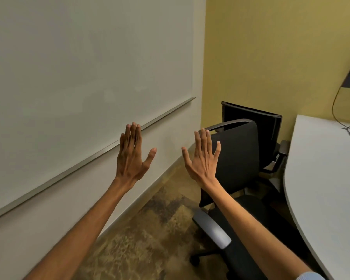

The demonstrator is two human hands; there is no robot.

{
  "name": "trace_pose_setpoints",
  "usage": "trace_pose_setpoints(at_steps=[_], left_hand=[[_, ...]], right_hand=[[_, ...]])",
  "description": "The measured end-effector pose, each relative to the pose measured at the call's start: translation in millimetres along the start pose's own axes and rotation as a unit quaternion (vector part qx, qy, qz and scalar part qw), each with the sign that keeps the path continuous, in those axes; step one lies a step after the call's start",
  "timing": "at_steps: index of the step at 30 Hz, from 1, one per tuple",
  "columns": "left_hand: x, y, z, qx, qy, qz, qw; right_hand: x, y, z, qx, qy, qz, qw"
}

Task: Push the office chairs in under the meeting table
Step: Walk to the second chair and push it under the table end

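Both arms reach forward with palms facing away and fingers spread. My left hand [132,153] is raised in front of the whiteboard wall and holds nothing. My right hand [202,156] hovers at the left edge of the backrest of the near black office chair [237,150]; whether it touches the backrest is unclear. That chair stands beside the white meeting table [327,178], with its grey armrest [214,229] toward me. A second black chair [253,122] stands behind it in the corner, near the table's far end.
A large whiteboard [79,77] with a metal tray rail fills the left wall. The yellow wall [271,57] closes the corner. A black cable [339,110] drops onto the table's far end. Mottled brown carpet [141,239] runs between wall and chairs.
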State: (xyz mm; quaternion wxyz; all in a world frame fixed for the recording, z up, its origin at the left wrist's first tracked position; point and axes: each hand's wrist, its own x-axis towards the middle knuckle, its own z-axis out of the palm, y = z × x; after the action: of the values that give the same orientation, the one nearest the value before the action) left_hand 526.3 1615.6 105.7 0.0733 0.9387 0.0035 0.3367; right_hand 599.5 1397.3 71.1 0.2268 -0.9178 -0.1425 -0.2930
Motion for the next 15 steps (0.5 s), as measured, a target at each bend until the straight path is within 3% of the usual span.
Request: trace_pose_setpoints(at_steps=[5,15], left_hand=[[77,-43,48,-0.040,-0.031,0.075,0.996],[202,-48,188,-0.118,-0.065,0.227,0.965]], right_hand=[[51,-7,43,-0.043,0.017,0.048,0.998],[142,42,123,-0.097,0.058,0.163,0.980]])
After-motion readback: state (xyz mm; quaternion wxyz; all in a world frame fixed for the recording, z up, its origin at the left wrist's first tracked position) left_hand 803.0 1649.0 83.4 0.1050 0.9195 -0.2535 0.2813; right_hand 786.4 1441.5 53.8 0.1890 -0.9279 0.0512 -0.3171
